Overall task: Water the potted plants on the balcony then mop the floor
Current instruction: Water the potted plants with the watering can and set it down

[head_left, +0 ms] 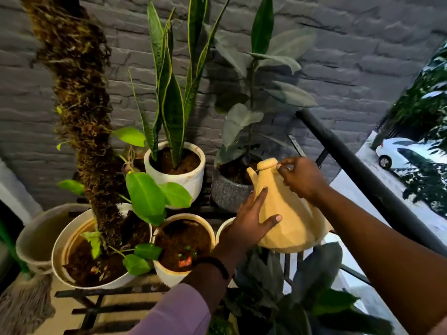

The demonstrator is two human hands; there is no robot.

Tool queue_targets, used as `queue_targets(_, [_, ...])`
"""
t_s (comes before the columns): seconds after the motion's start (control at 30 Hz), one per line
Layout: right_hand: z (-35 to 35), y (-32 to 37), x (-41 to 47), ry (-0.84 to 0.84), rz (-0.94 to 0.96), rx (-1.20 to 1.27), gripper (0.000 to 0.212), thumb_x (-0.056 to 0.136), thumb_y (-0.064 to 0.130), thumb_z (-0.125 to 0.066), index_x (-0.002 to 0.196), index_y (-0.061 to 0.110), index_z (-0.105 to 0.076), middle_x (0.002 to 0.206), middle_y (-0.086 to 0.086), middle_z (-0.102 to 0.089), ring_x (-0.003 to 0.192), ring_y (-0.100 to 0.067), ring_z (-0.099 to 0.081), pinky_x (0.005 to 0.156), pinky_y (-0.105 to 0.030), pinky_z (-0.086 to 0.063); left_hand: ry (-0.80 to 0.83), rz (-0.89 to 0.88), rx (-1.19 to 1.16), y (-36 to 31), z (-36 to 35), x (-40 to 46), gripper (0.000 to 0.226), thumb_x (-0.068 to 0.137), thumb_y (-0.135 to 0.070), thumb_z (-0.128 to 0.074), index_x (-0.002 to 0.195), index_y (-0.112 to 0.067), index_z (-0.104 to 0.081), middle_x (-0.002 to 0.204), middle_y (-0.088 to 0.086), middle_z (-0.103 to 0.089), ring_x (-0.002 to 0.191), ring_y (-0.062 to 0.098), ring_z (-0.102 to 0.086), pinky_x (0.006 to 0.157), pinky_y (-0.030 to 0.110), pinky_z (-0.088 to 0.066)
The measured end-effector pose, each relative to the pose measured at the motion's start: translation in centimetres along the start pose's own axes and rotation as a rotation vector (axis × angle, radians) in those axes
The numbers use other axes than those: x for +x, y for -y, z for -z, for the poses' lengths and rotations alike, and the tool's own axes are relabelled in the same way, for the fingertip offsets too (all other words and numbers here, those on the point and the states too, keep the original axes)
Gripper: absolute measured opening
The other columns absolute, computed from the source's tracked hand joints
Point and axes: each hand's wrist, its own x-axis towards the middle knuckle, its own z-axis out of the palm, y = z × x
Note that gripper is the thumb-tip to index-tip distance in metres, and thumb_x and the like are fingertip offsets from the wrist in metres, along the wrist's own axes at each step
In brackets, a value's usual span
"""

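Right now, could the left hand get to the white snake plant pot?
Probably yes. The left hand lies flat on the yellow can, with only open rack between it and the white pot. But the can is tilted over the grey pot, so letting go leaves the right hand holding it alone.

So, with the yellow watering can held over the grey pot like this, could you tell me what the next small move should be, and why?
Probably tip the yellow watering can a little further forward. Its spout already points over the soil of the grey pot, the left hand steadies the body and the right hand holds near the top, yet no water is visible leaving the spout.
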Motion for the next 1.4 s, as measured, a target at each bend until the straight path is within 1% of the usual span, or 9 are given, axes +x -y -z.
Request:
queue_targets(0.2, [0.4, -0.7, 3.1, 0.082, 0.058, -0.054, 0.029, 0.1, 0.022, -0.052, 0.123, 0.01, -0.064, 0.107, -0.017, -0.07, 0.08, -0.017, -0.056, 0.058, -0.015, -0.036, -0.064, 0.029, -0.072, -0.3, -1.9, 2.5, 0.083, 0.093, -0.049, -0.059, 0.158, -0.03, -0.011, 0.164, 0.007, -0.017, 0.149, 0.028, -0.02, 0.119, 0.05, -0.026])
queue_targets(0.33, [0.4, -0.8, 4.3, 0.126, 0.037, -0.104, 0.025, 0.099, 0.023, -0.053, 0.117, 0.011, -0.066, 0.071, 0.0, -0.064, 0.062, -0.01, -0.056, 0.054, -0.015, -0.039, -0.063, 0.022, -0.098, -0.2, -2.3, 3.3, 0.085, 0.092, -0.05, -0.059, 0.158, -0.027, -0.012, 0.163, 0.008, -0.02, 0.147, 0.03, -0.024, 0.117, 0.049, -0.028])
queue_targets(0.5, [0.1, -0.6, 5.3, 0.128, 0.027, -0.152, 0.023, 0.098, 0.025, -0.056, 0.113, 0.012, -0.068, 0.076, -0.001, -0.063, 0.064, -0.017, -0.06, 0.042, -0.013, -0.043, -0.054, 0.034, -0.149, -0.1, -2.2, 4.1, 0.089, 0.085, -0.054, -0.058, 0.158, -0.027, -0.014, 0.162, 0.008, -0.022, 0.147, 0.028, -0.026, 0.117, 0.047, -0.029])
queue_targets(0.67, [-0.2, -0.6, 5.5, 0.159, -0.01, -0.169, 0.024, 0.099, 0.027, -0.054, 0.116, 0.015, -0.066, 0.067, 0.003, -0.059, 0.061, -0.021, -0.067, 0.045, -0.025, -0.05, -0.055, 0.045, -0.181, 0.4, -2.5, 4.2, 0.089, 0.085, -0.053, -0.06, 0.158, -0.028, -0.015, 0.162, 0.007, -0.022, 0.147, 0.026, -0.027, 0.117, 0.044, -0.029])
queue_targets(0.8, [-0.2, -0.9, 5.2, 0.14, 0.008, -0.153, 0.025, 0.099, 0.025, -0.053, 0.117, 0.013, -0.066, 0.077, 0.002, -0.058, 0.066, -0.016, -0.06, 0.049, -0.015, -0.043, -0.058, 0.035, -0.15, 0.7, -2.7, 4.4, 0.088, 0.088, -0.052, -0.062, 0.158, -0.029, -0.013, 0.162, 0.008, -0.022, 0.147, 0.029, -0.027, 0.116, 0.045, -0.029])
queue_targets(0.9, [0.1, -1.2, 4.2, 0.097, 0.03, -0.07, 0.021, 0.098, 0.026, -0.054, 0.112, 0.016, -0.066, 0.072, 0.007, -0.056, 0.055, -0.01, -0.054, 0.038, -0.009, -0.04, -0.089, 0.004, -0.039, 0.7, -2.7, 3.9, 0.089, 0.086, -0.061, -0.055, 0.158, -0.031, -0.011, 0.162, 0.008, -0.019, 0.146, 0.03, -0.023, 0.114, 0.05, -0.03])
queue_targets(1.07, [0.4, -1.4, 2.8, 0.051, -0.007, 0.239, 0.014, 0.095, 0.036, -0.058, 0.103, 0.028, -0.066, 0.07, 0.0, -0.06, 0.038, -0.001, -0.05, 0.034, -0.016, -0.035, -0.234, -0.09, 0.184, 0.9, -1.5, 2.4, 0.081, 0.093, -0.062, -0.047, 0.158, -0.03, -0.012, 0.163, 0.012, -0.014, 0.141, 0.032, -0.022, 0.111, 0.049, -0.029])
queue_targets(1.2, [0.0, 0.7, 2.8, 0.116, 0.002, 0.458, 0.013, 0.093, 0.034, -0.063, 0.102, 0.025, -0.067, 0.063, -0.01, -0.056, 0.041, -0.012, -0.041, 0.036, -0.023, -0.03, -0.325, -0.114, 0.34, 1.4, 1.0, 1.6, 0.079, 0.093, -0.07, -0.032, 0.157, -0.025, -0.018, 0.162, 0.014, -0.017, 0.144, 0.035, -0.024, 0.11, 0.052, -0.033])
queue_targets(1.4, [-2.4, 5.2, 4.6, 0.149, 0.102, 0.388, 0.016, 0.094, 0.026, -0.062, 0.107, 0.019, -0.068, 0.062, 0.004, -0.057, 0.038, -0.001, -0.043, 0.033, -0.015, -0.032, -0.36, -0.022, 0.324, 2.8, 4.8, 0.9, 0.077, 0.095, -0.064, -0.039, 0.158, -0.026, -0.015, 0.164, 0.012, -0.014, 0.147, 0.035, -0.018, 0.112, 0.049, -0.029])
